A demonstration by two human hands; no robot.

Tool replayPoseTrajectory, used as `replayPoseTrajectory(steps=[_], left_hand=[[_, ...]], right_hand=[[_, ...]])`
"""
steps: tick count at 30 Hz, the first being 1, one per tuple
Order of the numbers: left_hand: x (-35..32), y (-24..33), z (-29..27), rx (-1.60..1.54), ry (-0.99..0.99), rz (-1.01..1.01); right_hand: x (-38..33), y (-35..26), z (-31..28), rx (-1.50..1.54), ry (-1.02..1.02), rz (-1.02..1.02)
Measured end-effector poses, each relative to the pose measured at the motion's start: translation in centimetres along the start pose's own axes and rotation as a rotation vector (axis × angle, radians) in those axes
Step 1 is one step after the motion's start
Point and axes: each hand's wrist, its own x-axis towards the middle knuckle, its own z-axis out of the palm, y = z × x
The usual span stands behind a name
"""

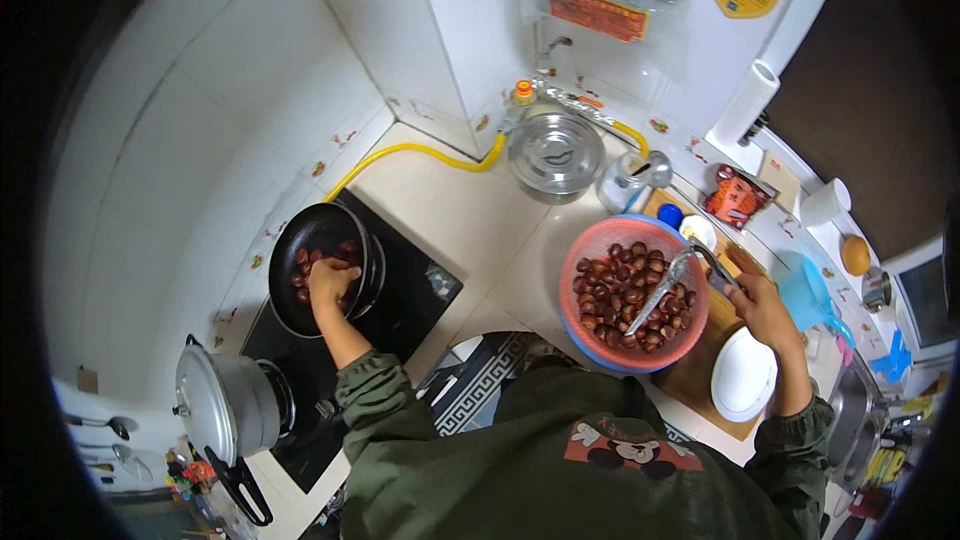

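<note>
Right hand [766, 314] — grip tight round a metal utensil [662, 290]; left hand [330, 283] over chestnuts [302, 280] — grip unclear

Chestnuts [620, 285] reddish-brown; basket [630, 228] coral-pink; pan [320, 222] black; hose [410, 147] yellow.

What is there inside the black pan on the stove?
Reddish-brown chestnuts are visible inside the black pan. Whatever lies directly under the left hand is covered.

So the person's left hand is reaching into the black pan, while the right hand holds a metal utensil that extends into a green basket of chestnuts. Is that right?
Not quite: the basket is pink, not green, as the head view shows. The rest of your description is right.
</note>
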Motion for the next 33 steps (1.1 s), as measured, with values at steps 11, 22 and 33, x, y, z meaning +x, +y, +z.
replayPoseTrajectory(steps=[11,22,33], left_hand=[[0.2,2.7,1.0,0.333,0.197,-0.041],[-17.8,25.1,21.1,-0.491,-0.416,1.133],[-21.1,29.1,28.3,0.237,-0.192,1.33]], right_hand=[[-0.6,1.1,-1.5,-0.013,0.035,0.006],[-0.6,2.0,-1.0,-0.162,0.009,-0.02],[-1.8,1.7,-0.8,-0.17,0.044,-0.012]])
